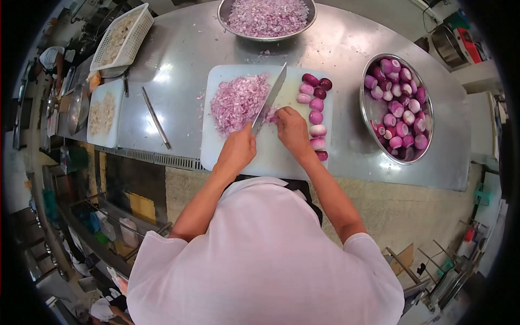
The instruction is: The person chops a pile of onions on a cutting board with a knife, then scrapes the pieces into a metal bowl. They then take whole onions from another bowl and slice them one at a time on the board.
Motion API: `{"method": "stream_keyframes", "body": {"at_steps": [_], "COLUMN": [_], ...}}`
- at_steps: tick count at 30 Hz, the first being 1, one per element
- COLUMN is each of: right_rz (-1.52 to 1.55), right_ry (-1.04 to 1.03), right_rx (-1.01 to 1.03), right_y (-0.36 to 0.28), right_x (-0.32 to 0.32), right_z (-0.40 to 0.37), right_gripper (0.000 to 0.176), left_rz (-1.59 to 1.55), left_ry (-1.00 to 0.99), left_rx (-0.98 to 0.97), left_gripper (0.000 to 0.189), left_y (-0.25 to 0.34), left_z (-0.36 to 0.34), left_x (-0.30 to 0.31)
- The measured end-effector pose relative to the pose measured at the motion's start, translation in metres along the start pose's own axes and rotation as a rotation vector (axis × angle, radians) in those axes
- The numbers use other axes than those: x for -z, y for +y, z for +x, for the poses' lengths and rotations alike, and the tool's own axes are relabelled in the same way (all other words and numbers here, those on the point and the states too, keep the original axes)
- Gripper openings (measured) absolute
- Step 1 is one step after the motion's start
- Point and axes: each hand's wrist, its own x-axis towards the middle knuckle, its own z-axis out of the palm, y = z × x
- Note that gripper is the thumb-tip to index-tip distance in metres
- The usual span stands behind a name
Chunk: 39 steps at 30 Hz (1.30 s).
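My left hand [237, 150] is wrapped round the handle of a large knife [272, 93], whose blade points up and away over the white cutting board [227, 157]. Close to the right of the blade, my right hand [292, 130] has its fingers bent onto a small piece of purple onion [273, 115], partly hidden by the fingertips. A heap of chopped onion [238, 101] lies on the board left of the knife. Along the board's right side stands a column of several peeled purple onions [316, 117].
A metal bowl [367, 116] of peeled onions stands right. Chopped onion fills another bowl [271, 39] at the back. To the left are a steel rod-like tool [155, 117], a smaller board [114, 142] with pale pieces and a white basket [138, 40]. People show at far left.
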Motion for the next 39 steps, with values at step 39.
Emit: {"method": "stream_keyframes", "body": {"at_steps": [39], "right_rz": [-0.054], "right_ry": [0.041], "right_rx": [-0.067], "right_y": [-0.002], "right_x": [-0.005], "right_z": [-0.014], "right_gripper": [0.006], "left_rz": [-0.096], "left_ry": [-0.019], "left_rx": [-0.026], "left_gripper": [0.021], "left_y": [0.015], "left_z": [-0.006], "left_x": [-0.009]}}
